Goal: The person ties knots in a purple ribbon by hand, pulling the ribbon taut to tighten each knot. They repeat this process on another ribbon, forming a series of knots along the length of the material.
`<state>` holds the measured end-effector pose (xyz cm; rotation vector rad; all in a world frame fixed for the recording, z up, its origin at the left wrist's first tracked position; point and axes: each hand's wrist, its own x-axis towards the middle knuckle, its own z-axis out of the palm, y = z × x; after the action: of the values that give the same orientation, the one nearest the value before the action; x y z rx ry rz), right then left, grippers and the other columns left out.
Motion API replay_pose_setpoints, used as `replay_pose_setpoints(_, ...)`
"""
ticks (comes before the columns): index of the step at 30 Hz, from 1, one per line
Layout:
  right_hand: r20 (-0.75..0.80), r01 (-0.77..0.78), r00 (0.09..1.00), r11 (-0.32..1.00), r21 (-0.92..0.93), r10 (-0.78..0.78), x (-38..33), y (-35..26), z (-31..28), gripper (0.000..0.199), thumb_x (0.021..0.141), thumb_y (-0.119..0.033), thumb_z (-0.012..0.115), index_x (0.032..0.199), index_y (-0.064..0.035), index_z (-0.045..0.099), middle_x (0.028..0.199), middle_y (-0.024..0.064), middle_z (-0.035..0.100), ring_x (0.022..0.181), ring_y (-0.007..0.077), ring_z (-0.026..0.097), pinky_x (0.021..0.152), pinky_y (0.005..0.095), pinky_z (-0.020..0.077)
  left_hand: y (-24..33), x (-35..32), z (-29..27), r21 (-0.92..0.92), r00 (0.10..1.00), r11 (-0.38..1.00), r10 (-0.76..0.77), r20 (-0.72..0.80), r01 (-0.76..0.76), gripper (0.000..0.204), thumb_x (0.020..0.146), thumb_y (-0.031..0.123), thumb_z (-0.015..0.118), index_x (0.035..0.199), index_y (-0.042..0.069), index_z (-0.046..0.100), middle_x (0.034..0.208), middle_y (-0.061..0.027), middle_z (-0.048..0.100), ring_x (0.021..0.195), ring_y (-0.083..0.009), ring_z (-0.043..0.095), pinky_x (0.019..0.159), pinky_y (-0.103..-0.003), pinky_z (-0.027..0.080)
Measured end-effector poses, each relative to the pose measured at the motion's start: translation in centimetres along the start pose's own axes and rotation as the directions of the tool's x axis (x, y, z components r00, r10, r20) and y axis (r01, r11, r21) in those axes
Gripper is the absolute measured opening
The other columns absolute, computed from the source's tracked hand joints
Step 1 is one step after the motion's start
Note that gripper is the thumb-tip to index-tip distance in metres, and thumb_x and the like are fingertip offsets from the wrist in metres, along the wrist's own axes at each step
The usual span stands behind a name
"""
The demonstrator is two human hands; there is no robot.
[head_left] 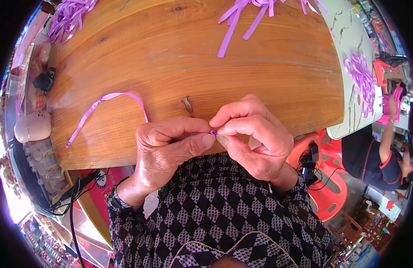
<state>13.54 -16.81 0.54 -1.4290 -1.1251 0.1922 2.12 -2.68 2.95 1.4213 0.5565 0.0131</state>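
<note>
A purple ribbon (121,94) curves over the wooden table (170,67), its loose end lying at the left and the other end running under my left hand (168,145). That hand is closed, thumb and forefinger pinching the ribbon near the table's front edge. Opposite it, my right hand (257,136) pinches the same end with thumb and fingertips. A small twisted bit of purple shows between the two sets of fingertips. Whether it is a knot or a loop I cannot tell.
Piles of purple ribbons lie at the far left (72,18), the far right (260,9) and on a white table (340,102) at the right. A pale computer mouse (34,126) sits at the left. Red plastic stools (324,187) and another person (376,156) are at the right.
</note>
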Motion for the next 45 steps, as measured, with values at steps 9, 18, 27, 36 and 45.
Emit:
replay_pose_setpoints(9, 0.046, -0.127, 0.992, 0.982, 0.142, 0.122, -0.5, 0.1, -0.3, 0.015, 0.073, 0.002, 0.068, 0.085, 0.0028, 0.06, 0.093, 0.0167, 0.061, 0.079, 0.019, 0.056, 0.067, 0.0283, 0.0444, -0.1, 0.1, -0.2, -0.109, 0.999, 0.993, -0.047, -0.006, 0.046, 0.014, 0.08, 0.008, 0.068, 0.09, -0.003, 0.067, 0.074, -0.0015, 0.063, 0.067, -0.0053, 0.055, 0.06, -0.018, 0.046)
replay_pose_setpoints(18, 0.048, 0.091, 0.995, 0.994, -0.062, -0.088, 0.0, 0.6, 0.1, 0.029, 0.065, -0.005, 0.076, 0.091, 0.0021, 0.064, 0.086, 0.0121, 0.062, 0.068, 0.0187, 0.054, 0.056, 0.0282, 0.0427, -0.1, 0.7, -0.1, -0.204, 0.992, 0.972, -0.104, 0.07, 0.117, 0.011, 0.079, 0.006, 0.069, 0.085, -0.003, 0.066, 0.075, -0.0042, 0.066, 0.067, -0.007, 0.059, 0.061, -0.019, 0.048)
replay_pose_setpoints(27, 0.061, -0.166, 0.986, 0.971, 0.174, 0.158, -0.4, 0.5, -0.4, 0.015, 0.068, 0.003, 0.071, 0.081, -0.002, 0.064, 0.077, 0.0068, 0.06, 0.069, 0.0185, 0.057, 0.058, 0.0288, 0.0444, -0.2, 0.6, -1.1, -0.132, 0.994, 0.988, -0.069, 0.088, 0.081, 0.011, 0.076, 0.007, 0.072, 0.08, -0.001, 0.066, 0.071, -0.0024, 0.065, 0.063, -0.0049, 0.055, 0.056, -0.018, 0.044)
replay_pose_setpoints(36, 0.073, -0.18, 0.983, 0.96, 0.215, 0.168, -0.4, 0.6, 0.2, 0.015, 0.071, 0.003, 0.07, 0.084, -0.0041, 0.066, 0.083, 0.0059, 0.059, 0.075, 0.0152, 0.057, 0.063, 0.0261, 0.0448, 1.1, 0.0, -0.9, 0.532, 0.885, 0.724, 0.452, 0.117, -0.44, 0.017, 0.074, 0.008, 0.07, 0.087, -0.001, 0.064, 0.07, -0.0068, 0.06, 0.063, -0.0203, 0.056, 0.059, -0.029, 0.046)
replay_pose_setpoints(45, -0.087, -0.155, 0.978, 0.935, 0.319, 0.192, -0.8, 0.1, 1.3, 0.018, 0.071, -0.003, 0.073, 0.088, -0.0021, 0.068, 0.087, 0.0093, 0.056, 0.073, 0.0122, 0.053, 0.061, 0.0214, 0.0434, 0.8, 0.2, -0.5, -0.225, 0.986, 0.963, -0.127, 0.104, 0.148, 0.022, 0.08, 0.012, 0.069, 0.094, -0.004, 0.062, 0.074, -0.0059, 0.062, 0.06, -0.0094, 0.054, 0.059, -0.02, 0.045)
